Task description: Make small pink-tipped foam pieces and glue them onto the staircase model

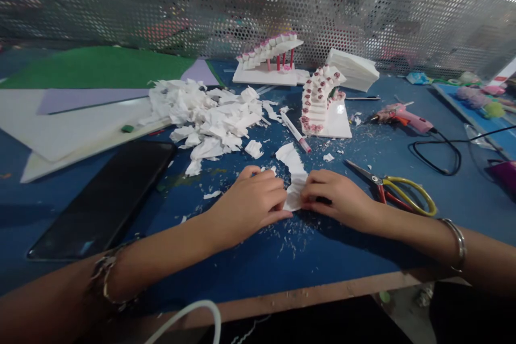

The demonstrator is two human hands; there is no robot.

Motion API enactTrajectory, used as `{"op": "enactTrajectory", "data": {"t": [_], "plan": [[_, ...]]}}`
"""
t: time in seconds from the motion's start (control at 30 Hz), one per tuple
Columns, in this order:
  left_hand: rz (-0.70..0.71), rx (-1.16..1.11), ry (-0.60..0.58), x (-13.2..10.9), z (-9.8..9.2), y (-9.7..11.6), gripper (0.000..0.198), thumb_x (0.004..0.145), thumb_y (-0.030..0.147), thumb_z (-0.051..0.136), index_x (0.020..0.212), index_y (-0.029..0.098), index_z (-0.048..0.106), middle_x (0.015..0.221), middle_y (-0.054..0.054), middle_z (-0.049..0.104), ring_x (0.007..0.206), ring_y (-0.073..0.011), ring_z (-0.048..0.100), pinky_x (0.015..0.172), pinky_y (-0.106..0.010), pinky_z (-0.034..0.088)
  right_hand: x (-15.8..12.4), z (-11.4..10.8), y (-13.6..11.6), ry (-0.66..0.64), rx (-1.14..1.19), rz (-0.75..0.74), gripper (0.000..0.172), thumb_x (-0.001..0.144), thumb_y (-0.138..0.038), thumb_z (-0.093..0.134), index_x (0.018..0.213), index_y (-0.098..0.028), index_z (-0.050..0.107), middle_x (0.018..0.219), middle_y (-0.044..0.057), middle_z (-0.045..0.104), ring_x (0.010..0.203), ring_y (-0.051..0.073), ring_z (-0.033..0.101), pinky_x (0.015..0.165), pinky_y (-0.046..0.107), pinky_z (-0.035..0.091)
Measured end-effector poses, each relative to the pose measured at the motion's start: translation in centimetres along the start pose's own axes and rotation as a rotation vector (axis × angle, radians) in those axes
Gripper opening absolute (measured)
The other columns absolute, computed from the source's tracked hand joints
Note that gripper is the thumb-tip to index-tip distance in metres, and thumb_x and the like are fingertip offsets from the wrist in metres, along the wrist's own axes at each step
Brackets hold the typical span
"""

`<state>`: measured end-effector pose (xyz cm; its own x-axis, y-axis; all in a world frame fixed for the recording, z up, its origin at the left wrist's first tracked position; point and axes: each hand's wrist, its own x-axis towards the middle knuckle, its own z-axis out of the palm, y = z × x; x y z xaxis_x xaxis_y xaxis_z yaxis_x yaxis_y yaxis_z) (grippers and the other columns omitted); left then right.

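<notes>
A curved strip of white paper with a ragged edge lies between my hands on the blue tabletop. My left hand is closed, its fingertips at the strip's lower left edge. From the other side my right hand pinches the strip's lower right edge between thumb and fingers. Just beyond the strip is a white marker with a pinkish-red end. Scissors with yellow and red handles rest beside my right hand, blades partly apart. Torn white paper forms a heap beyond my left hand.
A dark phone-like slab lies left. Two small model staircases stand behind, one with dark-red dots. To the right lies a pink glue gun with a black cord. Green sheets and a perforated metal screen are behind.
</notes>
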<state>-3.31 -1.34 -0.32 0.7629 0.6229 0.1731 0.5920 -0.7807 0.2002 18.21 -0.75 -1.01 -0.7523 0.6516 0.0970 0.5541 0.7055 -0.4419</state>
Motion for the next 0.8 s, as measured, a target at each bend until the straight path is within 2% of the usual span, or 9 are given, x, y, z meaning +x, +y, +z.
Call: {"op": "enactTrajectory", "data": {"t": [0.13,0.37,0.5,0.63,0.7,0.8], "plan": [[-0.028,-0.001,0.006,-0.1,0.0,0.2,0.027,0.083,0.037,0.052,0.065,0.016,0.054,0.072,0.000,0.054,0.073,-0.0151,0.044,0.073,-0.034,0.021,0.5,-0.2,-0.1,-0.042,0.009,0.042,0.010,0.083,-0.023,0.051,0.082,-0.016,0.059,0.082,0.003,0.056,0.077,0.013,0.048,0.068,0.024,0.037],[-0.195,-0.135,-0.094,0.1,-0.5,0.4,0.029,0.084,0.038,0.049,0.066,0.016,0.054,0.091,-0.002,0.052,0.089,-0.0187,0.043,0.082,-0.041,0.021,0.7,-0.7,-0.3,-0.060,0.081,0.083,0.007,0.081,-0.020,0.052,0.077,-0.015,0.055,0.078,0.002,0.054,0.073,0.011,0.047,0.066,0.022,0.036],[-0.225,-0.187,-0.128,0.3,-0.6,0.1,0.033,0.081,0.044,0.050,0.064,0.016,0.054,0.098,-0.002,0.051,0.095,-0.0209,0.041,0.085,-0.043,0.021,0.7,-1.0,-0.3,-0.069,0.106,0.098,0.009,0.081,-0.020,0.050,0.074,-0.015,0.054,0.077,0.001,0.052,0.070,0.009,0.046,0.062,0.022,0.036],[-0.147,-0.171,-0.136,0.3,-0.7,-0.9,0.029,0.080,0.046,0.051,0.071,0.018,0.056,0.099,-0.003,0.052,0.094,-0.0203,0.043,0.085,-0.038,0.026,0.6,-1.0,0.0,-0.047,0.106,0.065,0.004,0.081,-0.018,0.050,0.079,-0.015,0.053,0.077,0.001,0.052,0.068,0.009,0.046,0.063,0.021,0.037],[-0.061,-0.181,-0.148,0.2,-0.7,-1.5,0.022,0.081,0.043,0.051,0.087,0.023,0.059,0.102,-0.003,0.053,0.095,-0.0186,0.044,0.085,-0.033,0.030,0.6,-1.1,0.2,-0.049,0.111,0.011,0.007,0.082,-0.017,0.048,0.085,-0.016,0.054,0.080,0.002,0.053,0.073,0.009,0.047,0.066,0.022,0.038],[0.087,-0.147,-0.143,0.0,-0.8,-2.2,0.023,0.085,0.034,0.048,0.107,0.032,0.057,0.108,-0.002,0.053,0.097,-0.0161,0.047,0.086,-0.028,0.031,0.5,-1.1,0.5,-0.077,0.103,-0.048,0.014,0.084,-0.016,0.045,0.088,-0.017,0.058,0.086,0.003,0.054,0.079,0.010,0.049,0.071,0.023,0.039]]}}
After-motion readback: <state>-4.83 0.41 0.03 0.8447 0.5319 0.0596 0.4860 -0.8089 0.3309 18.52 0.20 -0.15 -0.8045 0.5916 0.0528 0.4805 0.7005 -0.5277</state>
